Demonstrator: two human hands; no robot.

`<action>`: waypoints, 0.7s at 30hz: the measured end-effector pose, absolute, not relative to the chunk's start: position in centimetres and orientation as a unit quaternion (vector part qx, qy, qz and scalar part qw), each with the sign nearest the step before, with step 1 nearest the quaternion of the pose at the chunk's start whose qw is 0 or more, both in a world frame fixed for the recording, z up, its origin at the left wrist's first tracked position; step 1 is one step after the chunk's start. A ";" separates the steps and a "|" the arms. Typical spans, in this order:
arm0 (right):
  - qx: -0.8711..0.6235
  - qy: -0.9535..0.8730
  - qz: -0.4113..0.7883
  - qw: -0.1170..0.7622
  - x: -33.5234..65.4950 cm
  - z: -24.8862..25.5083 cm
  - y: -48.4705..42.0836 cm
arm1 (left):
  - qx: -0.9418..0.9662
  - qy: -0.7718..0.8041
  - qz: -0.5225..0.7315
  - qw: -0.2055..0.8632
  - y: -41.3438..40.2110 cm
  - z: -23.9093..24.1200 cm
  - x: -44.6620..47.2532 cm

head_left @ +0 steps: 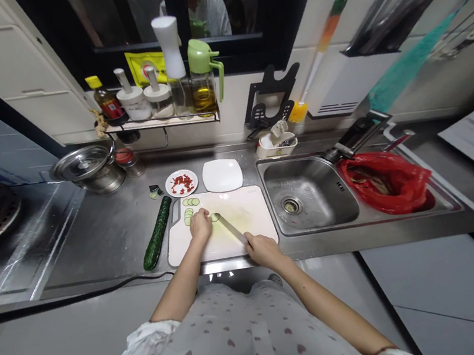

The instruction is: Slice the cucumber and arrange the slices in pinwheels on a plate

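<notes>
My right hand (pixel 263 249) is closed round the handle of a kitchen knife (pixel 233 229), whose blade slants up and left over the white cutting board (pixel 245 200). Close to the blade's tip lies a pale green cucumber slice (pixel 214 217). Beside that slice, my left hand (pixel 200 224) rests on the board with its fingers bunched; what they hold, if anything, is hidden. Several more cucumber slices (pixel 188 214) sit by the left hand and towards the board's top left. A whole dark green cucumber (pixel 157 233) lies on the counter left of the board.
Behind the board are a plate of chopped red pieces (pixel 181 183), a white plate (pixel 221 175) and dark-skinned scraps (pixel 155 191). To the right is the sink (pixel 311 190) with a red plastic bag (pixel 386 184). A steel pot (pixel 88 168) stands left, under a seasoning shelf (pixel 160 122).
</notes>
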State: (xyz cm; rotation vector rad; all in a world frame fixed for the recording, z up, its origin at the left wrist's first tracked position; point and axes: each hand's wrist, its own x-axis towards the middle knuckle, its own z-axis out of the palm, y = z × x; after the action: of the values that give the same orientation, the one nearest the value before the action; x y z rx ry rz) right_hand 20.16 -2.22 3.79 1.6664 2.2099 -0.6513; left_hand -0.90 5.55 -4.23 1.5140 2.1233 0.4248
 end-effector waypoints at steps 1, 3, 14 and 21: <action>0.579 0.768 -0.229 0.151 20.0 3.8 -2.3 | 0.555 0.779 0.151 0.249 5.6 -4.3 -0.9; 0.577 0.767 -0.234 0.156 19.9 3.8 -2.3 | 0.555 0.781 0.143 0.248 5.7 -4.4 -1.0; 0.572 0.771 -0.233 0.158 19.9 3.2 -2.5 | 0.559 0.781 0.139 0.242 5.7 -4.5 -1.0; 0.576 0.765 -0.231 0.171 19.6 3.4 -2.7 | 0.574 0.773 0.131 0.235 5.5 -4.2 -1.1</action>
State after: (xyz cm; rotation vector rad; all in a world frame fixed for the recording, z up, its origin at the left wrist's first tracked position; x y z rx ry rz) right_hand 19.63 -2.72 3.38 1.6357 2.1718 -0.6572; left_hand -1.06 5.52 -4.15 1.5752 2.1208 0.3606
